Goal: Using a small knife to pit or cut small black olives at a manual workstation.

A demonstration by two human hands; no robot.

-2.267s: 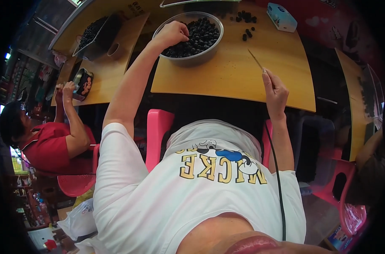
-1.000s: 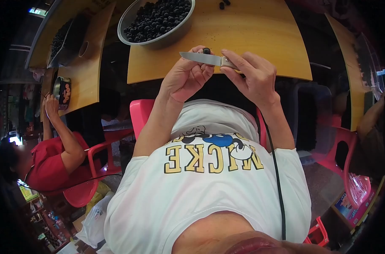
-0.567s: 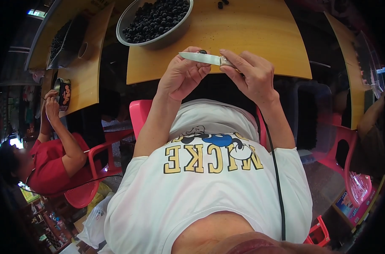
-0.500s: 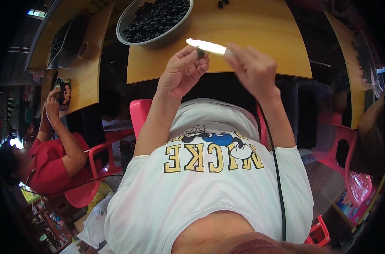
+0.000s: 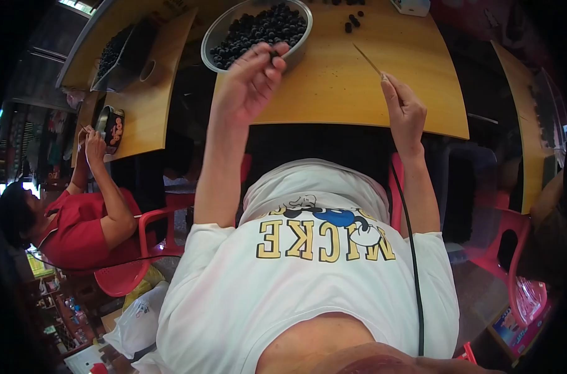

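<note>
One knife (image 5: 368, 60), gripped at its handle by the folded right hand (image 5: 405, 109), is over the desk (image 5: 333, 93); its long axis slants, tip pointing forward and leftward, away from the body. The left hand (image 5: 249, 81), fingers partly curled, pinches a dark round fruit (image 5: 274, 55) near the rim of a bowl (image 5: 299, 53) of similar fruits.

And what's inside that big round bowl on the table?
A heap of small, dark, roundish pieces lies in the bowl. The left hand covers part of its near side, and the top layer hides the bottom, so what is underneath can't be seen.
</note>
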